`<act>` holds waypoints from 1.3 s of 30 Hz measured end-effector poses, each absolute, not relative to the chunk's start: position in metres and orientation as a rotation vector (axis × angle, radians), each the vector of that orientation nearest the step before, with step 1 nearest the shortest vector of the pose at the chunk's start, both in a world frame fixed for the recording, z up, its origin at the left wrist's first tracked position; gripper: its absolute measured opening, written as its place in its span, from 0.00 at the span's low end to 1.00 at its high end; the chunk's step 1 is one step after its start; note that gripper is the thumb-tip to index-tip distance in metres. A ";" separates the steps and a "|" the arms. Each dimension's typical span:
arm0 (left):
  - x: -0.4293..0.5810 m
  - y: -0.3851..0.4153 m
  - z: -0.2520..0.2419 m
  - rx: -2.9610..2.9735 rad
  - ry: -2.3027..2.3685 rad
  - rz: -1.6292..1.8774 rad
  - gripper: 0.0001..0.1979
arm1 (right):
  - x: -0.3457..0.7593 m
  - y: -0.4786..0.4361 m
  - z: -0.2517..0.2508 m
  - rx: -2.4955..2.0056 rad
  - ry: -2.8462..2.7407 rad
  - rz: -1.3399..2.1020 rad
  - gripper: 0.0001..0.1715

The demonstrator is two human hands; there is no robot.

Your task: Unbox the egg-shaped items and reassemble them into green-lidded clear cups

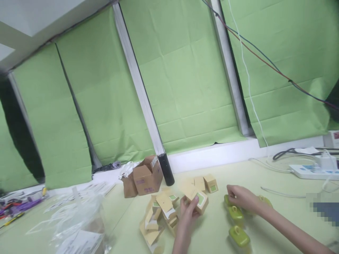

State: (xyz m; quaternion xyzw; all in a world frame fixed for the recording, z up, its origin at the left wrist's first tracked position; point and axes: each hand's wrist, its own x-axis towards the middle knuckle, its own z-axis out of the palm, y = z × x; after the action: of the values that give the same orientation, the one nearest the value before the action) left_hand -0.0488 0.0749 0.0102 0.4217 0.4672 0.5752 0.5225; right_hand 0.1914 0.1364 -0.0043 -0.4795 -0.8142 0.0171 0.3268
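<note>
Left hand (187, 211): fingers closed about one small box (202, 203), green-labelled, partly covered by the thumb. Right hand (240, 197): fingers bent down over a green piece (226, 200), largely hidden beneath them (pinched or merely touched, cannot tell). Nearer the viewer than those fingers: two looped green cases (239, 236), lower one blurred at base. Left of the left fingers: heaped cartons (162, 203), overlapping, count unclear.

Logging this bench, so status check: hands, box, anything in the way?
Left hand holding small box. Right hand at a green item, grip unclear. Possible crowding: more boxes heaped beside left hand.
</note>
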 end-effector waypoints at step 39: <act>-0.097 0.112 0.081 0.696 1.076 1.436 0.09 | 0.051 0.167 0.033 -0.470 -2.339 -0.606 0.13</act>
State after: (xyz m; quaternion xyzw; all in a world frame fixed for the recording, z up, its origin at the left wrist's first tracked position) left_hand -0.0965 0.1117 0.0807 0.2968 0.4586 0.6123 0.5716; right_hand 0.0510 0.1673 0.0325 -0.1800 -0.8959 -0.2321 0.3334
